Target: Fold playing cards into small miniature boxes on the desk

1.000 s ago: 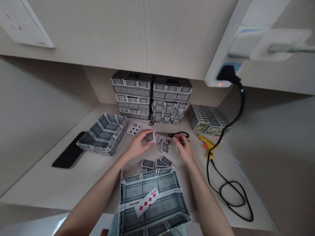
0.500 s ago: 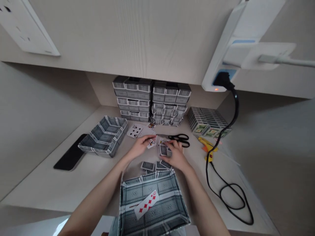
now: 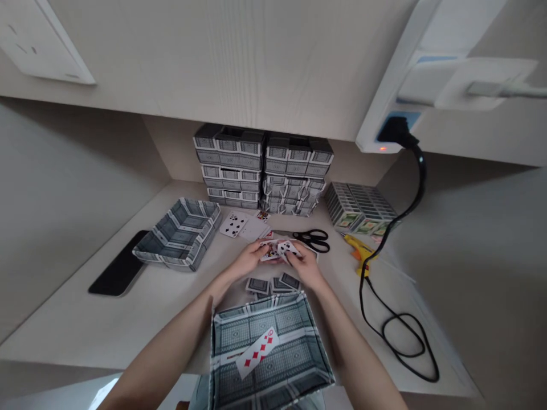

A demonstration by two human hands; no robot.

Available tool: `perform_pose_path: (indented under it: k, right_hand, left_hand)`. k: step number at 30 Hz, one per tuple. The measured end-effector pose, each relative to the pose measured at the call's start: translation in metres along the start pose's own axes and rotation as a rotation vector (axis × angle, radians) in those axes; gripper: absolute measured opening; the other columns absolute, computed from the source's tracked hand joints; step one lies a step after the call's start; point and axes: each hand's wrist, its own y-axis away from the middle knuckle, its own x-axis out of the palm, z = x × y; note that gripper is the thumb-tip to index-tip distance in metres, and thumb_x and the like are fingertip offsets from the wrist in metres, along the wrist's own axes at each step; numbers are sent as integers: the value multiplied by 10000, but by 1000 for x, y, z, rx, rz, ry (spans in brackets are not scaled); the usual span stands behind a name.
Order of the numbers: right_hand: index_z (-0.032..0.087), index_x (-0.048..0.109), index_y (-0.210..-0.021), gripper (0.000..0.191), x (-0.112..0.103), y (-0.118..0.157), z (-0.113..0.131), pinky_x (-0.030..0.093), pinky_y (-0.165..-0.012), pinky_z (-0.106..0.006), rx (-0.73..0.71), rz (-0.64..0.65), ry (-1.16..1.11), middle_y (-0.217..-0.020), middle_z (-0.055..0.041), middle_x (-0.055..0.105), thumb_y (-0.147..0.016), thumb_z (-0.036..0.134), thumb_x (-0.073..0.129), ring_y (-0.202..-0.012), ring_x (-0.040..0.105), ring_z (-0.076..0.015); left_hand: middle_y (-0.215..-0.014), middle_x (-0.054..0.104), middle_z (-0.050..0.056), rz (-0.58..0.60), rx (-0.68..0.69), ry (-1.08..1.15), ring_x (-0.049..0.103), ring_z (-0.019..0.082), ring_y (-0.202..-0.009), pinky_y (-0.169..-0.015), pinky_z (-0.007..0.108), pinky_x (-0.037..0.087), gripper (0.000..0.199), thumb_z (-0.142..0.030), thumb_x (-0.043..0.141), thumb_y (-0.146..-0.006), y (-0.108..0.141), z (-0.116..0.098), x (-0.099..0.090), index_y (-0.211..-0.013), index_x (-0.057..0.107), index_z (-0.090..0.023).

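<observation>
My left hand (image 3: 249,257) is closed on playing cards (image 3: 270,250), whose faces show between my hands. A spade card (image 3: 288,248) is pinched in my right hand (image 3: 306,266), close beside the left-hand cards. Below my hands, several folded card pieces (image 3: 280,283) lie back side up on the desk. Nearest me is a box made of cards (image 3: 294,359), with a cut strip of a diamond card (image 3: 257,353) lying inside it. Behind my hands are a spade card (image 3: 233,224), a blank white card (image 3: 253,230) and black-handled scissors (image 3: 314,239).
At left, another card tray (image 3: 182,233) rests partly over a black phone (image 3: 115,270). Stacked card boxes (image 3: 231,165) stand at the back, with packed card decks (image 3: 361,208) to their right. A yellow glue gun (image 3: 361,253) trails a black cable (image 3: 421,188) up to the power strip (image 3: 397,97).
My hands have come closer together. The right hand has lifted from the desk with a card that now faces up beside the left hand's cards. The view has shifted slightly.
</observation>
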Motion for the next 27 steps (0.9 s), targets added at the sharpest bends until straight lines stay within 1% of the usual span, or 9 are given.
perform_pose_path:
  k: [3, 6, 9, 13, 15, 20, 23, 25, 27]
  right_hand:
    - [185, 579, -905, 202, 7, -1, -4, 447, -765, -317, -18, -82, 119, -925, -55, 593, -739, 297, 551, -856, 561, -183]
    - [182, 518, -858, 251, 12, -1, -4, 453, -674, -292, 28, -138, 204, -830, -28, 562, -677, 325, 619, -724, 547, -160]
    - [188, 461, -823, 274, 16, -1, 1, 434, -673, -288, 32, -158, 282, -765, -10, 526, -681, 365, 614, -707, 515, -158]
    - [194, 387, -928, 227, 19, 4, 4, 421, -708, -293, 26, -61, 240, -837, -25, 500, -802, 369, 458, -759, 507, -154]
    - [196, 347, -981, 246, 20, 6, 3, 416, -714, -298, 32, -27, 225, -867, -30, 478, -818, 359, 432, -768, 501, -152]
    - [205, 305, -1026, 400, 16, 6, 1, 418, -651, -281, 41, 28, 193, -904, -27, 436, -754, 367, 550, -705, 483, -129]
    - [215, 358, -1012, 427, -1, 3, 8, 402, -560, -242, 71, 90, 163, -879, -6, 447, -714, 388, 609, -596, 445, -96]
    - [210, 461, -940, 356, -16, 4, 15, 411, -604, -244, 53, 209, 220, -873, -10, 485, -690, 387, 643, -672, 473, -116]
    - [217, 544, -945, 345, -29, 6, 20, 421, -652, -250, 56, 421, 288, -916, -25, 513, -664, 368, 675, -794, 493, -149]
  left_hand:
    - [-941, 655, 75, 18, -19, -33, 592, 215, -881, -789, 352, 465, 411, -472, 536, -752, 3, -3, 5, -986, 621, -144]
    - [-1001, 641, 81, 72, 57, -235, 565, 214, -957, -862, 324, 417, 374, -388, 632, -699, 6, -10, 6, -985, 633, -148]
    - [-1015, 635, 92, 110, 84, -351, 566, 206, -945, -860, 306, 407, 389, -321, 686, -653, 7, -13, 4, -989, 633, -133]
    - [-948, 657, 75, 98, 64, -357, 587, 183, -849, -791, 286, 430, 421, -297, 709, -618, 6, -11, 1, -993, 628, -122]
    - [-926, 665, 67, 69, 71, -374, 590, 179, -838, -788, 282, 430, 410, -280, 716, -602, 5, -9, 0, -974, 640, -126]
    - [-844, 689, 75, 11, 38, -408, 608, 189, -801, -778, 288, 439, 235, -266, 684, -611, 2, -9, -2, -794, 698, -120]
    - [-888, 689, 72, -80, 39, -383, 607, 183, -808, -761, 273, 443, 263, -294, 675, -625, 2, -13, -7, -830, 695, -130]
    - [-921, 685, 75, -156, 31, -362, 606, 177, -796, -731, 264, 449, 299, -322, 667, -641, 2, -16, -12, -869, 685, -130]
    - [-942, 680, 82, -201, 27, -351, 605, 174, -788, -714, 256, 450, 321, -337, 663, -648, 3, -19, -16, -890, 677, -127]
